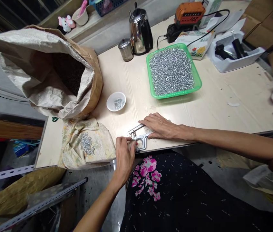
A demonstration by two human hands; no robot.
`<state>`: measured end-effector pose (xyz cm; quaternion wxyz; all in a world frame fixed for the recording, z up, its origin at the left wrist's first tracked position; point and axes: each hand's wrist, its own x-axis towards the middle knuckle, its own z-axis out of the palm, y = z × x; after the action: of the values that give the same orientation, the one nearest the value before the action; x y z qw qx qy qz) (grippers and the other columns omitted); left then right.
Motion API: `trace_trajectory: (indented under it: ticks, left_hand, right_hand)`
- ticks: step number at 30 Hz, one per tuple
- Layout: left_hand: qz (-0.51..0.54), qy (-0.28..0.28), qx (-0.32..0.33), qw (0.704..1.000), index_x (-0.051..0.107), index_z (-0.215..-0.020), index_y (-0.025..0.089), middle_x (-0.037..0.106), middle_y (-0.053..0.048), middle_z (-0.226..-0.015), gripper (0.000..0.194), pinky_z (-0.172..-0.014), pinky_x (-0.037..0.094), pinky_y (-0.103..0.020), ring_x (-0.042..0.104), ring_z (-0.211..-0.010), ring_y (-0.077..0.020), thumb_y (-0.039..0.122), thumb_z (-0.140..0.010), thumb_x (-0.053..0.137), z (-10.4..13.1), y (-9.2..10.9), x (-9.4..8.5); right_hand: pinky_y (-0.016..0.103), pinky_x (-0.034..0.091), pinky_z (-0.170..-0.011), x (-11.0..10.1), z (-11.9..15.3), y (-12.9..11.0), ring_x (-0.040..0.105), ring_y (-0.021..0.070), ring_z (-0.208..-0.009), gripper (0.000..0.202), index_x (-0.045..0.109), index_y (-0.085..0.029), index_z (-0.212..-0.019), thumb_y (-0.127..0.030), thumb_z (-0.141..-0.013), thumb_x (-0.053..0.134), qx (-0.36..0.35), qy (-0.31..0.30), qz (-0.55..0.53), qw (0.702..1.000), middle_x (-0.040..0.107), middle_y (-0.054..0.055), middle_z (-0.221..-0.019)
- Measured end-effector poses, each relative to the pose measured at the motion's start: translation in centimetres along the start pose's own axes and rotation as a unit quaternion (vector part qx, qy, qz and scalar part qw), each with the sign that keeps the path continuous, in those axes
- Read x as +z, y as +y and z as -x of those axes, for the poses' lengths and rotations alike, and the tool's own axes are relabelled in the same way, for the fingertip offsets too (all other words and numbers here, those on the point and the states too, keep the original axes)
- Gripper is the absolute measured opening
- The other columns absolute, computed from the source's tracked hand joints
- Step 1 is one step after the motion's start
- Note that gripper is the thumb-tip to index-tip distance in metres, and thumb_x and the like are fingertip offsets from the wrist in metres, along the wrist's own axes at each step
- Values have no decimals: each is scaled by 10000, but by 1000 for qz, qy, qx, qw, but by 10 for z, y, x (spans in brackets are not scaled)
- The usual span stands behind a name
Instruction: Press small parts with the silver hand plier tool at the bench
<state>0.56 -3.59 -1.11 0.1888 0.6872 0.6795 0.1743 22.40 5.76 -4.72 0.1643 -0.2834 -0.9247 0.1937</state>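
Note:
A grey metal pliers-like hand tool (142,138) with a lever, a small spring and a curved frame lies near the table's front edge. My right hand (161,126) grips its handle end, the fingers over the upper lever and the thumb by the lower arm. My left hand (124,154) is closed at the tool's jaw end, thumb and fingers pinched close together; whatever is between them is too small to make out. Left of this hand, several small silvery metal pieces (87,143) lie on a flowered cloth (103,141). A white bowl (110,104) beyond holds more such pieces.
A green basket (199,84) full of small metal pieces stands behind my right hand. On the left stands a large open sack (90,71). Along the back are a kettle (140,30), a lidded jar (126,51), an orange battery (190,13) and a white tray (235,62).

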Motion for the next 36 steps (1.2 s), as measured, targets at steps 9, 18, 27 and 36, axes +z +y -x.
trace_trajectory:
  ticks: [9,18,27,36]
  left_hand:
    - [-74,-182,195,961,393,-1407,166,521,-136,-1350,663,-1045,415,-486,472,-1206,-296,264,-812,669,-53,16,6]
    - [-94,-172,274,942,294,-1450,164,416,-174,-1462,738,-1059,385,-489,419,-1280,-316,327,-837,673,-59,40,26]
    - [-104,-216,306,921,592,-1193,181,604,-78,-1039,335,-860,454,-383,489,-985,-249,324,-892,621,-70,47,26]
    - [-98,-216,301,924,696,-906,166,601,-64,-835,162,-776,423,-358,493,-865,-223,262,-929,568,-63,47,34]
  right_hand:
    - [475,391,-941,-14,21,0,479,314,-1125,911,248,-116,-1469,-441,-774,738,39,-6,3,999,532,187,-1265]
    - [454,444,-890,-23,45,0,482,334,-1088,888,438,-125,-1330,-516,-630,820,142,-31,69,987,510,182,-1254]
    - [350,425,-758,-22,51,-11,495,230,-868,320,603,-149,-997,-401,-837,715,131,-1,44,990,562,83,-923]
    - [321,397,-708,-9,58,-20,472,180,-743,216,557,-167,-819,-302,-981,508,94,19,24,995,547,42,-792]
